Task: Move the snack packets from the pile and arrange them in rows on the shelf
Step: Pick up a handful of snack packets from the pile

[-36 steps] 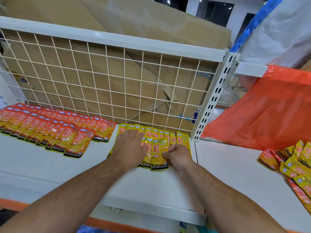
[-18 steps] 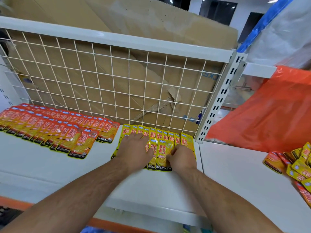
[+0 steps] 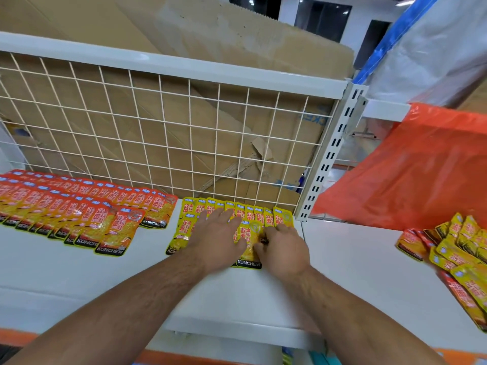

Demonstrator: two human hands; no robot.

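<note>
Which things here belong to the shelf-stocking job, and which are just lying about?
Job:
rows of yellow foil snack packets
rows of red foil snack packets
pile of red and yellow packets
white metal shelf
left hand pressing the yellow rows
right hand, fingers pinching the front yellow packet

Just lying about:
brown cardboard sheets behind the white wire grid
orange plastic bag
</note>
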